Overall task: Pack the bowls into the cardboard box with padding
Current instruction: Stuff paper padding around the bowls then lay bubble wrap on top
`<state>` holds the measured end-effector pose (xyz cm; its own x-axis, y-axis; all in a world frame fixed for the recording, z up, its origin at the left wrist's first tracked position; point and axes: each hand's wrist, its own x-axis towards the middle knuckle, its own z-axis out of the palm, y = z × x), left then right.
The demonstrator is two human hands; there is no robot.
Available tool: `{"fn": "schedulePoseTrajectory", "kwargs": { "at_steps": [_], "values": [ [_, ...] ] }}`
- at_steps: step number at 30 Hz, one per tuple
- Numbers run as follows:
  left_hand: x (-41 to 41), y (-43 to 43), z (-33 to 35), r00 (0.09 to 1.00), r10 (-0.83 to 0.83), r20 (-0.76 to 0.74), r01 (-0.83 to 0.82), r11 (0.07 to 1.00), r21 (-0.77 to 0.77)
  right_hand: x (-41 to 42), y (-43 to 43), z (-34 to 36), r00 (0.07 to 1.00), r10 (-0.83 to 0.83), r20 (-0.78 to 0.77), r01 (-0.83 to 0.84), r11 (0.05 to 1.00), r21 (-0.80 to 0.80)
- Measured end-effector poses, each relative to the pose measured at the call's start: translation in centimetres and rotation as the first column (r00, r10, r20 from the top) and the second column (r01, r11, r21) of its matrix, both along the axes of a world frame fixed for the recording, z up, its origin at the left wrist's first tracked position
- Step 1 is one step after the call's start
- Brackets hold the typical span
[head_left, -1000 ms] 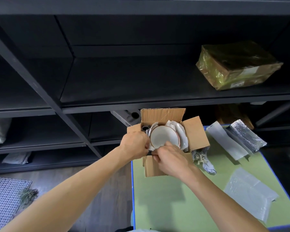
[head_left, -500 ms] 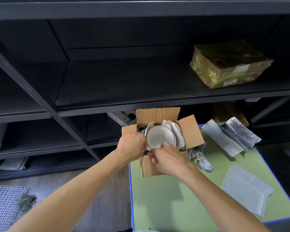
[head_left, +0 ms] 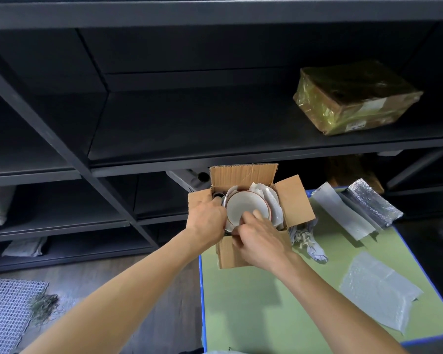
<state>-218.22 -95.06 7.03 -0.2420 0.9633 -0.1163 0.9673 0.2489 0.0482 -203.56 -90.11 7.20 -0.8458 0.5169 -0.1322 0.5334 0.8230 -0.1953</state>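
From your head camera, you are looking down at a cardboard box (head_left: 229, 254) sitting at the far left corner of a green table (head_left: 241, 315) with a blue edge. All of its flaps are standing open. A white bowl (head_left: 246, 206) with a reddish rim is lying inside, tilted towards you, and white padding (head_left: 273, 200) is showing behind it and to its right. A small dark round object (head_left: 218, 194) is sitting in the box's far left corner.

Your left hand (head_left: 207, 218) is curling down over the left side of the box next to the bowl's rim. Its fingertips are hidden, so I cannot tell what they are holding. Your right hand (head_left: 261, 238) is pinching the near rim of the bowl, with the thumb lying on the white inside. That hand is covering the near edge of the box and the lower part of the bowl.

Crumpled paper (head_left: 306, 241) is lying against the box's right side. Further right, a white foam sheet (head_left: 340, 213) and a roll of silver foil wrap (head_left: 374, 203) are lying side by side. A bubble wrap sheet (head_left: 376, 287) is lying nearer you, well apart from the box. Black shelving (head_left: 164, 123) is rising just behind the back flap, and a film-wrapped parcel (head_left: 356, 98) is sitting on its shelf to the upper right. A mesh mat (head_left: 5, 307) is lying on the floor to your left.
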Motion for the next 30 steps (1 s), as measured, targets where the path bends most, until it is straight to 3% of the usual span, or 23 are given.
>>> {"fn": "schedulePoseTrajectory", "kwargs": {
  "at_steps": [5,16,30],
  "values": [
    [-0.3,-0.2,0.1,0.997,-0.012,0.08,0.01,1.0,0.017,0.2,0.1,0.1,1.0,0.004,0.001,-0.004,1.0,-0.011],
    [-3.8,-2.1,1.3,0.955,0.149,0.258,-0.205,0.957,0.205,1.0,0.7,-0.2,0.995,-0.029,-0.096,0.02,0.996,-0.09],
    [3.2,-2.2,1.2,0.956,-0.014,0.292,-0.069,0.96,0.272,5.6,1.7,0.7,0.964,-0.126,-0.233,0.105,0.989,-0.101]
  ]
}}
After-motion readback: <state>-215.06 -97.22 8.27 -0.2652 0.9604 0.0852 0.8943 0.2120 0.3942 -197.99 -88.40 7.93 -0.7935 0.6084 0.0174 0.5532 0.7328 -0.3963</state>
